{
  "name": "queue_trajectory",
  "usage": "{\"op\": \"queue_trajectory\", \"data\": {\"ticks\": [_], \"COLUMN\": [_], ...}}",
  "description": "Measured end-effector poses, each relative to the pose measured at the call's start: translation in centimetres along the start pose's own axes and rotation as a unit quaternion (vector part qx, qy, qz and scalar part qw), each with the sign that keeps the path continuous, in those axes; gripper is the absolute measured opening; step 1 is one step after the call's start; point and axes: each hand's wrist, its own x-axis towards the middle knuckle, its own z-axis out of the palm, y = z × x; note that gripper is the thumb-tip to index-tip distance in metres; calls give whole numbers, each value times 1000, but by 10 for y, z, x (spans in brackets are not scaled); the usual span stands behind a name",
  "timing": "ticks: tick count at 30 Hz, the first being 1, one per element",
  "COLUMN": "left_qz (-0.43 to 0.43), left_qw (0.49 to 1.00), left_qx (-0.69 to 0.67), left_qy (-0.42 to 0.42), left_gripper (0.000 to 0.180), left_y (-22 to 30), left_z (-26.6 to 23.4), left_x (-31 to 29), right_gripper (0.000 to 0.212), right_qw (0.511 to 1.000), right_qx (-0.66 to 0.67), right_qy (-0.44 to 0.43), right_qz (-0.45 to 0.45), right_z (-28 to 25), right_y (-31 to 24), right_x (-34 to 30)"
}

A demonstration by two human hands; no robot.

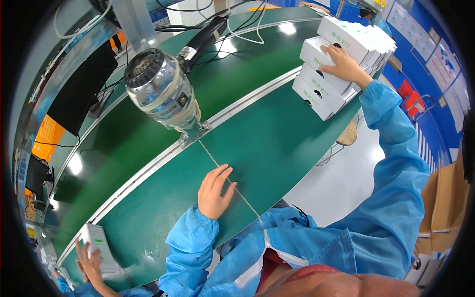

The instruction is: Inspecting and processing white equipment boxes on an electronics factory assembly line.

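My left hand lies palm down over the green work surface, fingers stretched out and nothing in them. Beneath its fingertips a thin seam runs across the surface. At the upper right my right hand reaches to a stack of white boxes. Its fingers and thumb span one white box near the top of the stack. That box still sits among the others. Above and left of my left hand, a hair dryer wrapped in clear film and tape is fixed at the metal rail, its black handle pointing up.
A metal rail divides my surface from a green belt. At lower left another person's hand is beside a white box. A dark monitor, cables and an orange crate are beyond. A stool stands at right.
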Motion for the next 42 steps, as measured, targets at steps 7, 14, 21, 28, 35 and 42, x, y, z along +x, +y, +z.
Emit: {"op": "queue_trajectory", "data": {"ticks": [7, 14, 21, 28, 35, 42], "left_qz": [-42, -74, -15, -82, -112, -169], "left_qw": [997, 996, 999, 992, 987, 985], "left_qx": [-54, -53, -26, 5, 0, -5], "left_qy": [18, -4, 33, 96, 113, 23], "left_gripper": [38, 64, 125, 130, 79, 117], "left_y": [-6, -13, 8, 7, -17, 1], "left_z": [2, 6, 25, 17, 1, 19], "left_x": [-3, -4, 7, -2, 3, 6], "right_gripper": [72, 77, 59, 61, 79, 97], "right_qw": [999, 983, 549, 435, 846, 679], "right_qx": [11, 77, 826, 855, 528, 699], "right_qy": [5, 137, -35, -52, -32, -224], "right_qz": [44, -97, 119, 278, -70, -34], "right_z": [2, -19, 58, 122, 134, 170], "right_y": [-14, -67, -212, -298, -226, -208], "right_x": [-5, -26, -92, -145, -122, -54]}}
